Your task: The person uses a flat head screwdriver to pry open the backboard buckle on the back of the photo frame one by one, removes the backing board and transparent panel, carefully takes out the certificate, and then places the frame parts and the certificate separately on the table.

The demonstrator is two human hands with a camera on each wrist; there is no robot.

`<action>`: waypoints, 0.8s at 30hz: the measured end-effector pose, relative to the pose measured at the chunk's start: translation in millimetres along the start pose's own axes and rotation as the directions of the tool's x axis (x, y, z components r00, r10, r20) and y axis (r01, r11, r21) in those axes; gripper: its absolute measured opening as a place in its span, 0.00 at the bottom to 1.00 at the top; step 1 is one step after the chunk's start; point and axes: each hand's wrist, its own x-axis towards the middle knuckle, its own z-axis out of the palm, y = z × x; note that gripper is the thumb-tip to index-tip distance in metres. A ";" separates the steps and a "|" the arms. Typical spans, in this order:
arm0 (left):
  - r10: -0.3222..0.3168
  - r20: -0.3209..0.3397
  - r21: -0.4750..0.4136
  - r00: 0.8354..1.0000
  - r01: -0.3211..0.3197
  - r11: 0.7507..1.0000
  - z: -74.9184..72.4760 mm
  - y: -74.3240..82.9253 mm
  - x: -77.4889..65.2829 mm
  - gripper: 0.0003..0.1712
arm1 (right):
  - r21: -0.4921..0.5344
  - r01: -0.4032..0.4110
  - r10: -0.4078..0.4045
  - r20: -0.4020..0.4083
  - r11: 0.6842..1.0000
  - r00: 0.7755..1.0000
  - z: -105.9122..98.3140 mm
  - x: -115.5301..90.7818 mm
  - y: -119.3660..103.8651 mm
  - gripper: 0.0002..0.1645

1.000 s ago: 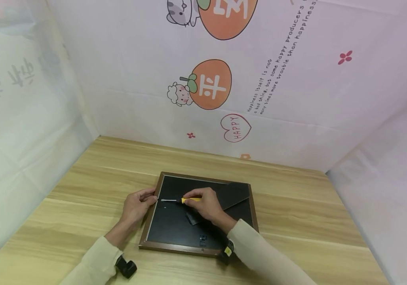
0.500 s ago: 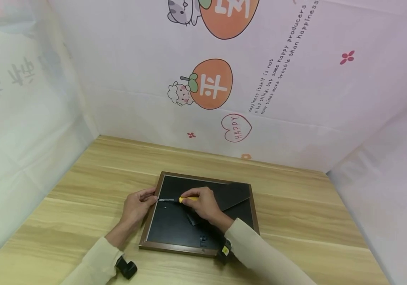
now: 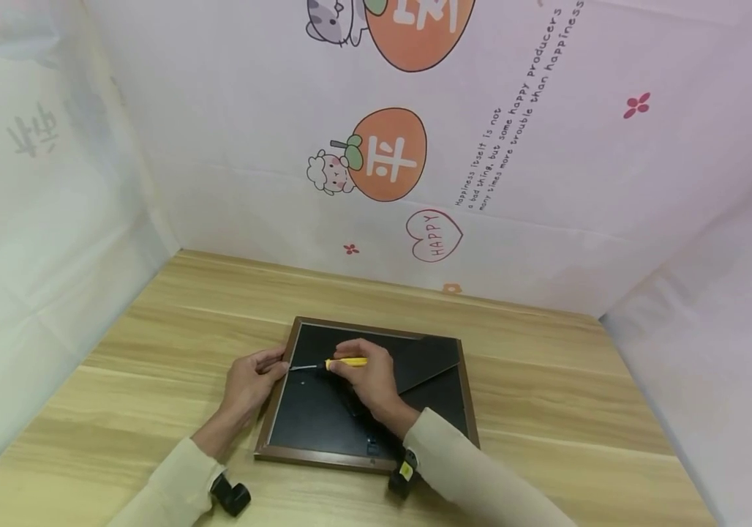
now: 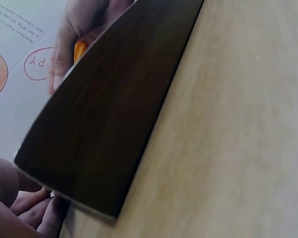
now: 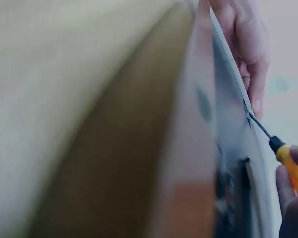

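A picture frame (image 3: 323, 460) with a brown border lies on the table, its black back board (image 3: 313, 421) facing up. My left hand (image 3: 249, 382) holds the frame's left side, thumb at the inner edge. In my right hand (image 3: 371, 377) is a slotted screwdriver (image 3: 355, 361) with a yellow handle, pinched between thumb and fingers. Its metal shaft points left, the tip right at the border's inner edge by my left thumb. The right wrist view shows the screwdriver (image 5: 292, 166) slanting down to that edge. In the left wrist view the frame's side hides most of the handle.
A black stand flap (image 3: 431, 359) sits on the right part of the back board, partly behind my right hand. The wooden table (image 3: 547, 395) reaches to printed white cloth walls (image 3: 534, 241) at the back and both sides.
The screwdriver has moved left, its tip now at the frame's inner edge, and its handle shows more fully. My right hand has shifted slightly left with it; my left hand stays put.
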 end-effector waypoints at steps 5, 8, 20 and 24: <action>0.001 0.019 0.020 1.000 -0.002 1.000 -3.0 -1.4 0.5 0.21 | 0.205 -0.084 0.094 -0.042 0.975 0.995 7.3 -4.1 2.0 0.15; 0.006 0.032 0.035 0.999 -0.007 0.999 -3.6 -1.2 0.8 0.21 | 0.149 -0.050 0.052 -0.012 0.988 0.999 6.4 -5.9 -1.2 0.12; 0.008 0.027 0.037 1.000 -0.009 0.999 -2.6 -1.8 1.7 0.21 | 0.026 0.076 -0.078 0.055 0.997 0.995 -4.3 -6.0 6.5 0.15; 0.012 0.020 0.034 1.000 -0.013 0.999 -2.7 -2.5 1.6 0.20 | 0.187 0.035 -0.043 0.041 0.982 0.998 0.0 -1.9 9.3 0.18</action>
